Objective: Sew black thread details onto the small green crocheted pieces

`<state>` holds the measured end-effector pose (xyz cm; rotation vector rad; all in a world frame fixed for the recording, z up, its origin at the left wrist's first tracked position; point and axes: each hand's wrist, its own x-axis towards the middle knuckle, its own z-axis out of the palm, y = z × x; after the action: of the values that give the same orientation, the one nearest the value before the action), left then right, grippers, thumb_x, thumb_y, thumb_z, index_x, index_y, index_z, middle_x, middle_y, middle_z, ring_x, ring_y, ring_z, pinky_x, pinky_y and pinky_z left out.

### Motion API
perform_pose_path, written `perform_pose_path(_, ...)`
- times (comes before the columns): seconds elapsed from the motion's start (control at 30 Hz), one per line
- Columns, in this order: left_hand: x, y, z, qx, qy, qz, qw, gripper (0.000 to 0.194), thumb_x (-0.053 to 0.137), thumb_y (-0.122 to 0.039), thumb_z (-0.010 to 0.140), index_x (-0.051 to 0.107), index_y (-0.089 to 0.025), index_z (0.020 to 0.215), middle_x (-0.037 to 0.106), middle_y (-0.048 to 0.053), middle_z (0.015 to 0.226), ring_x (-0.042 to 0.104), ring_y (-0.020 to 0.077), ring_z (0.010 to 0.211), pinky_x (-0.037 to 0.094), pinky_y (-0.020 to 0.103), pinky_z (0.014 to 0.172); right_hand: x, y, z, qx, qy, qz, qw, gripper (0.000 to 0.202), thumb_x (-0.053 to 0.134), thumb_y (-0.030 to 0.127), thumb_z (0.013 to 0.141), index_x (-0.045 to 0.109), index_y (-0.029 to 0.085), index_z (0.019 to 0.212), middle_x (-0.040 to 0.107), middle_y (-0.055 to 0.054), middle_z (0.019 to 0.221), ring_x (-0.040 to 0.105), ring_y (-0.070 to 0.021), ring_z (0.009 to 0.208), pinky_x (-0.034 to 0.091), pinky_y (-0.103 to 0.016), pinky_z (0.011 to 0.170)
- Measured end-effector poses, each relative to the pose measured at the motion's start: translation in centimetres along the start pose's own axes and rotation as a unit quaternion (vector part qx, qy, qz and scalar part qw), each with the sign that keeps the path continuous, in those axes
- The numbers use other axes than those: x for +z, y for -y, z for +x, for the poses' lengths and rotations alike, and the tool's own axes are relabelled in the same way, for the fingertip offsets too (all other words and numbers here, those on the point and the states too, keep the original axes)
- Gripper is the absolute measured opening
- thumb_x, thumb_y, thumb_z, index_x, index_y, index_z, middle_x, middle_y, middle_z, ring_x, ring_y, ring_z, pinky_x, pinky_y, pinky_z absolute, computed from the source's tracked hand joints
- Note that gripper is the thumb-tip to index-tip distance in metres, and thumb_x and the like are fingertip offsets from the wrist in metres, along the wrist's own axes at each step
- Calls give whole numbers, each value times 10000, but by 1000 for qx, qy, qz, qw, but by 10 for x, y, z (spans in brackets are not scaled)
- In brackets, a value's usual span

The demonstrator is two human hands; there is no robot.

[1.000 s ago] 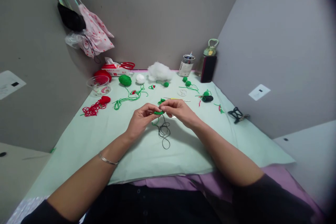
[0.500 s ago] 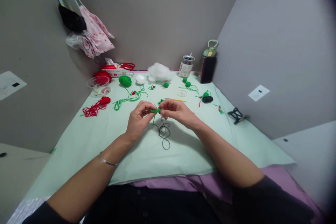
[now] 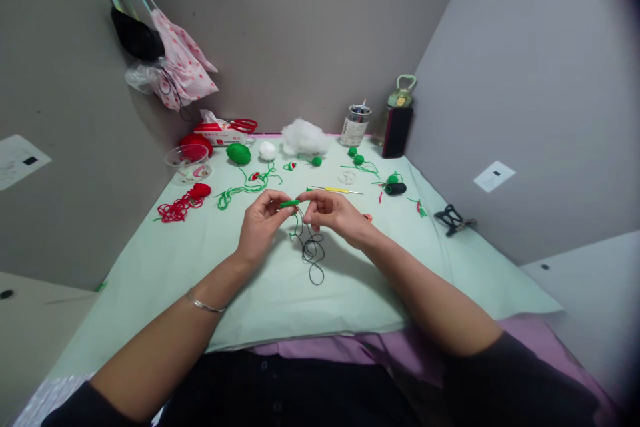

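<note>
Green yarn piece (image 3: 289, 204) pinched up over the middle of the table

From the head view, I can see both forearms reaching in from the near edge of the table (image 3: 250, 307), the hands raised close together. The left hand (image 3: 260, 223) has its thumb and fingertips closed narrowly on the green yarn piece. The right hand (image 3: 340, 217) is bent inward, forefinger stretched to the far end of the piece, thumb and other fingers drawn close below; whether they grip anything, I can't tell.

The green yarn piece looks small, flat and narrow, lying nearly level, its near side partly covered by the left fingers. Dark thread (image 3: 313, 250) hangs below the hands and loops loosely on the cloth, with a short green strand (image 3: 293, 234) beside it.

Just beyond the right hand lies a yellow-handled hook (image 3: 337, 189). A small orange thing (image 3: 369, 217) peeks out by the right wrist, mostly hidden behind it. Farther back sit a green ball of yarn (image 3: 239, 153), a white ball (image 3: 267, 151) and fluffy stuffing (image 3: 305, 137). Tangled red yarn (image 3: 175, 209) lies off to the left, and a dark green spool (image 3: 395, 189) to the right.
</note>
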<state>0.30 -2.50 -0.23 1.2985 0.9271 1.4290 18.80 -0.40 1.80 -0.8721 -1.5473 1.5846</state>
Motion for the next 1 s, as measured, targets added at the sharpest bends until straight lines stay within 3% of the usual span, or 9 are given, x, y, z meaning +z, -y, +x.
perform_pose_path(0.2, -3, 4, 4, -31, -16, -30, 999, 222, 778, -245, 750, 624, -187, 898, 663, 1, 843, 668, 165, 823, 511, 319, 839, 2, 1, 0, 39, 6, 8, 999, 236, 781, 253, 673, 669, 142, 849, 630, 23, 635, 546, -94, 558, 441, -249, 579)
perform_pose_path(1.0, -3, 5, 5, -34, -2, -60, 998, 219, 771, -238, 766, 600, -182, 891, 627, -13, 843, 660, 141, 804, 537, 325, 838, 2, -2, 0, 48, -2, 38, 998, 187, 754, 217, 669, 688, 149, 831, 640, 13, 682, 545, -83, 561, 440, -233, 563)
